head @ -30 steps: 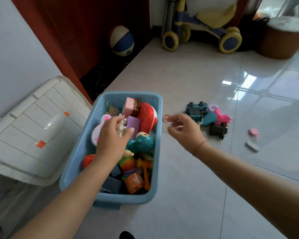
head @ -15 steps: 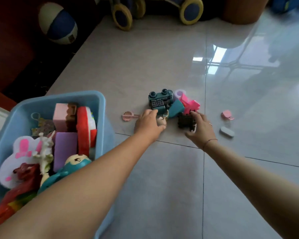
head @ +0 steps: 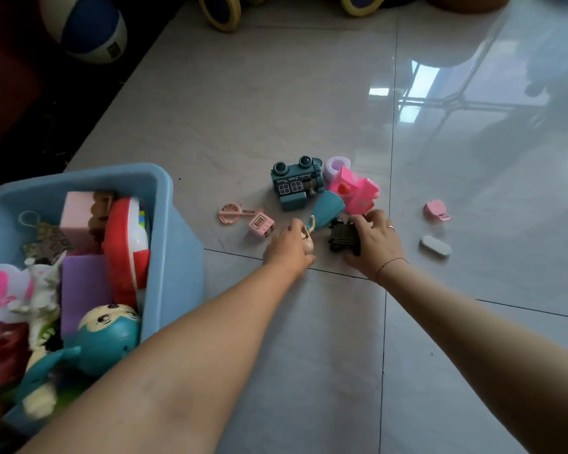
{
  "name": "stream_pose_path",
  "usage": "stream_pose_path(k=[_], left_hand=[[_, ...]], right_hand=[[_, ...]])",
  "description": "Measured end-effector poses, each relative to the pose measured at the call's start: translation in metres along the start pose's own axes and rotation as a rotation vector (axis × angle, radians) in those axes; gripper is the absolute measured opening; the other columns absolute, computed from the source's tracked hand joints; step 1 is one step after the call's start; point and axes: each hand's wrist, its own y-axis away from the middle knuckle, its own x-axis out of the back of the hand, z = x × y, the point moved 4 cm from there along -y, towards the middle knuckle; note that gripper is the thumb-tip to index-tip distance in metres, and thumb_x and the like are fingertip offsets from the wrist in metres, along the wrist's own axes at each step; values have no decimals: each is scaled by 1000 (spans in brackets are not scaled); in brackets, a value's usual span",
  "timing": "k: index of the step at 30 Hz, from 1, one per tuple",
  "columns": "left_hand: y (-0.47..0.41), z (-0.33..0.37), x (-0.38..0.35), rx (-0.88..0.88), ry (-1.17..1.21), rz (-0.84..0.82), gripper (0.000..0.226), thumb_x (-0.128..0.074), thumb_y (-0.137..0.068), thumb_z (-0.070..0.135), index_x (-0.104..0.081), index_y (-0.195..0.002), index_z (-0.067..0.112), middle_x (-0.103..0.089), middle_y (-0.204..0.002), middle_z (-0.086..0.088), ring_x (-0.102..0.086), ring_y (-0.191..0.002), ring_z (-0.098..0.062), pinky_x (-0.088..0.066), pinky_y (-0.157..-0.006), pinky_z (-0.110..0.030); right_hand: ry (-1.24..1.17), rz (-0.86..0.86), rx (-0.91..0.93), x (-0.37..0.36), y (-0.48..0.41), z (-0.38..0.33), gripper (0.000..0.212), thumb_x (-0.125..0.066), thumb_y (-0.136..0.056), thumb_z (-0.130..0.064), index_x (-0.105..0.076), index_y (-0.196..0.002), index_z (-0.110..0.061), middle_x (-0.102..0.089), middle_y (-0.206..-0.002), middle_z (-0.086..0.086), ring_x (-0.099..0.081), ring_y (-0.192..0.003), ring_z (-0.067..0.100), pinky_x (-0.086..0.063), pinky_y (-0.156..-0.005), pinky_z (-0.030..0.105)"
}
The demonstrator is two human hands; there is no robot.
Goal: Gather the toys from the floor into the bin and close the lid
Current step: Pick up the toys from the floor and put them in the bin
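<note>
Reaching past the full blue bin (head: 166, 204) at lower left. Curls left hand (head: 287, 249) round a small beige toy (head: 308, 240) at centre, uncovering a pink cube (head: 260, 225) hidden half a second ago. Wraps right hand (head: 376, 242) tighter round the black toy car (head: 343, 236). Leaves teal house (head: 294, 188) beyond unmoved.
</note>
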Motion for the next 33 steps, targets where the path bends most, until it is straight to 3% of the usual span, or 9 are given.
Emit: stream_pose_path(k=[4, 10, 16, 20, 26, 29, 33], left_hand=[[24, 1, 10, 28, 53, 30, 53, -72, -77, 25, -40, -117, 11, -54, -123, -11, -53, -110, -33, -43, -84, -35], [74, 7, 89, -61, 223, 209, 54, -70, -78, 31, -41, -120, 17, -55, -122, -5, -53, -109, -27, -44, -86, -34], [165, -56, 204, -128, 353, 572, 55, -75, -75, 29, -49, -122, 21, -53, -114, 8, -49, -102, -13, -39, -89, -23], [210, -151, 252, 3, 281, 655, 55, -77, -73, 19, -52, -121, 21, -58, -116, -3, -55, -106, -22, -46, -90, -35], [213, -258, 256, 329, 208, 547, 52, -74, -74, 23, -54, -122, 18, -56, -120, -13, -53, -107, -35, -46, -90, -42], [200, -272, 256, 301, 225, 526, 46, -63, -81, 11, -53, -126, 13, -49, -130, -14, -51, -115, -35, -42, -98, -39], [180, -272, 266, 217, 308, 497, 47, -48, -93, 5, -40, -139, 5, -30, -150, -13, -31, -138, -25, -20, -112, -26]], right_hand=[[-31, -74, -34, -12, 22, 5, 54, -73, -73, -33, -49, -116, -13, -42, -119, 13, -46, -106, 38, -44, -85, 40], [-332, 17, -134, 25, 53, -29, 48, -73, -73, -26, -52, -114, -15, -48, -111, 11, -51, -102, 35, -37, -77, 29], [-470, 88, 109, 101, 82, -141, 65, -79, -69, -35, -50, -124, -15, -48, -115, 6, -51, -103, 22, -36, -86, 22], [-472, -27, 310, 130, 107, -226, 64, -78, -69, -37, -49, -123, -19, -43, -110, 0, -45, -93, 11, -34, -87, 17], [-395, -127, 426, 122, 119, -310, 63, -76, -70, -41, -49, -123, -21, -41, -108, 0, -47, -90, 15, -38, -83, 22], [-378, -138, 432, 112, 118, -326, 64, -76, -71, -41, -48, -124, -20, -41, -108, 0, -44, -89, 13, -37, -81, 21], [-365, -134, 412, 100, 116, -332, 69, -76, -70, -44, -46, -128, -22, -41, -109, -2, -49, -94, 16, -40, -84, 23]])
